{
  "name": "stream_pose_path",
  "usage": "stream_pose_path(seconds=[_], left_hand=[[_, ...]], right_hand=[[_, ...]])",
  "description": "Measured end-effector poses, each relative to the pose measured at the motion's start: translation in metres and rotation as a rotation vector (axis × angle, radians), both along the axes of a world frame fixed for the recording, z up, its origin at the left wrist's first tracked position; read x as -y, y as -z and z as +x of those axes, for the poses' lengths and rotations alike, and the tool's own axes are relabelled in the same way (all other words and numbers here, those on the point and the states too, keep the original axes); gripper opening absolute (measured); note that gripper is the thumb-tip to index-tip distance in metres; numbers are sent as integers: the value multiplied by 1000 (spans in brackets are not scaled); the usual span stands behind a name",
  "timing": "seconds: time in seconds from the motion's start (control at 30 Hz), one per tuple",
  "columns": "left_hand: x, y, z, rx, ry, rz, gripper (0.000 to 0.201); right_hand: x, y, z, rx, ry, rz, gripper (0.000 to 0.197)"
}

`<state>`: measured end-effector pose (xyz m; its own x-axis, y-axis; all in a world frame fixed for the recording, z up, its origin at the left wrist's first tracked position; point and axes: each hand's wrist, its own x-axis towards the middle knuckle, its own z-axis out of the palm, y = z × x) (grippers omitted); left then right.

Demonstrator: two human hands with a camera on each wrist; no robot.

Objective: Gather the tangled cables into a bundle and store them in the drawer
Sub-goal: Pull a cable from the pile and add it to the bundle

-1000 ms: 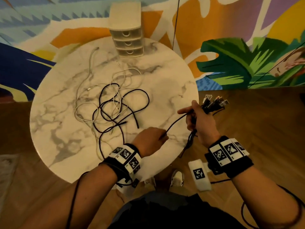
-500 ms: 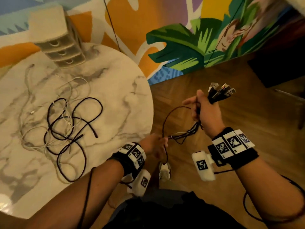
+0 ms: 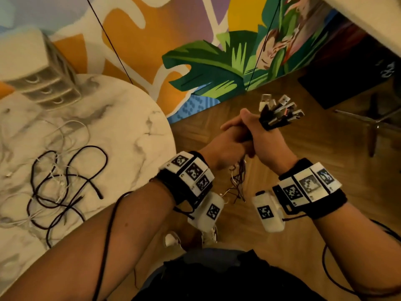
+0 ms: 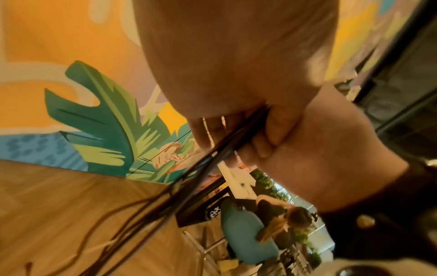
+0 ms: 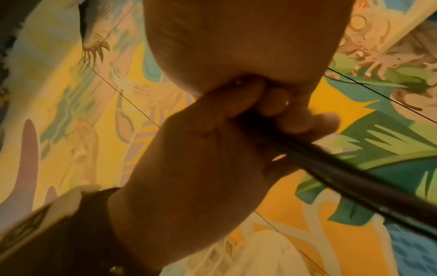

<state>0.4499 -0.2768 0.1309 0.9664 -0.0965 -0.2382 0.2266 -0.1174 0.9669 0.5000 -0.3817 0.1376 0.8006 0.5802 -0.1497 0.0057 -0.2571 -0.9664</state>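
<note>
Here both hands meet off the right edge of the marble table (image 3: 130,118), above the wooden floor (image 3: 303,148). The right hand (image 3: 269,142) is raised, knuckles toward the camera, its fingers curled round a bundle of dark cables (image 3: 275,120); the connector ends (image 3: 282,107) fan out above the thumb side of the fist. The left hand (image 3: 225,146) reaches across from the left, forearm angled up and to the right, and presses against the right hand, its fingers wrapped round the same bundle just beneath the right fist. In the left wrist view, the left fingers (image 4: 267,130) close on the dark strands, which run down and out of the grip as loose lines. In the right wrist view the strands (image 5: 354,179) leave the clenched right hand as one tight band. Below the hands the slack tails (image 3: 238,183) hang between the two wrists.

A separate tangle of black and white cables (image 3: 63,181) lies on the table, well apart from the hands. The small white drawer unit (image 3: 47,83) stands at the table's far edge by the painted wall (image 3: 206,68), its three drawers closed.
</note>
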Motion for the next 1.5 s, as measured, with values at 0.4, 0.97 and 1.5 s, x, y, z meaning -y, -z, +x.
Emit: stream_pose_path(seconds=[0.4,0.97,1.5], left_hand=[[-30,-58,19,195,-296,153,49],[-66,-85,-7,583,71,1251,28],[-37,-17,29,143,-99,607,23]], right_hand=[[-2,95,-11,-208,-187,-190,45],[-19,143,-3,-469,209,-372,36],[-23,49,-12,-100,31,124,30]])
